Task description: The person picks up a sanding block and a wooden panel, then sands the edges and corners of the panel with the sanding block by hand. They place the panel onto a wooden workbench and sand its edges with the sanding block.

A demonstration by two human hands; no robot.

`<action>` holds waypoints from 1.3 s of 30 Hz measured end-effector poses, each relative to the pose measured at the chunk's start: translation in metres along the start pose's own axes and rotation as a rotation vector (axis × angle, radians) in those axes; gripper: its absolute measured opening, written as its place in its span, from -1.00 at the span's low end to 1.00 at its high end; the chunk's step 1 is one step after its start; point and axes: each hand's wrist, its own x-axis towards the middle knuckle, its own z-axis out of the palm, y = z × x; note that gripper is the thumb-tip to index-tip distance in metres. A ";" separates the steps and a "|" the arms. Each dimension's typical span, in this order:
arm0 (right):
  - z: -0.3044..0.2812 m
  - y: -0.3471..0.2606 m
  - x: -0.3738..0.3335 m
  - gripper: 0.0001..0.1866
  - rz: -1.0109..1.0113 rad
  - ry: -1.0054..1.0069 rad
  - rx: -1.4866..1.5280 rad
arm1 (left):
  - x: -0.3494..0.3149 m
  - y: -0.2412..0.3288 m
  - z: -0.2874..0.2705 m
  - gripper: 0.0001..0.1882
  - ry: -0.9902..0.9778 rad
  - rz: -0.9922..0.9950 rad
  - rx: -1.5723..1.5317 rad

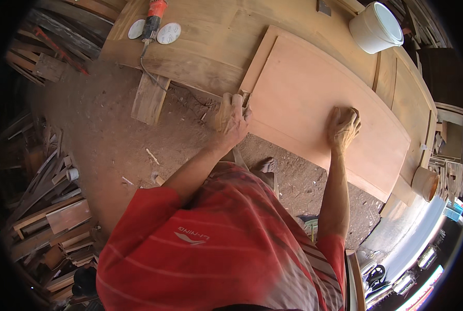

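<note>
A flat, pinkish-brown wooden panel (304, 88) with a framed border lies at a slant on the workbench. My left hand (234, 118) is closed on the panel's near left corner, its fingers curled over the edge beside a small brown piece of wood. On the panel's face, toward its right half, rests my right hand (344, 127). Its fingers are bent and drawn together, pressed down on the surface. Whatever lies under them, if anything, is hidden by the hand.
The workbench (205, 52) carries a red and black power tool (153, 20) with a cord, two round sanding discs (169, 33) and a white bucket (375, 28). A round wooden piece (424, 183) stands at the right. Scrap wood (60, 228) is piled on the left.
</note>
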 end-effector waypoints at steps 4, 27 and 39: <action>0.005 -0.005 0.012 -0.39 -0.019 0.002 0.004 | 0.052 0.007 0.013 -0.68 -0.002 0.014 0.013; 0.016 -0.011 0.035 -0.44 -0.201 0.021 0.013 | 0.274 0.002 0.096 -0.66 0.013 0.148 0.118; 0.017 -0.012 0.038 -0.47 -0.195 0.054 0.016 | 0.280 0.002 0.092 -0.72 -0.008 0.168 0.084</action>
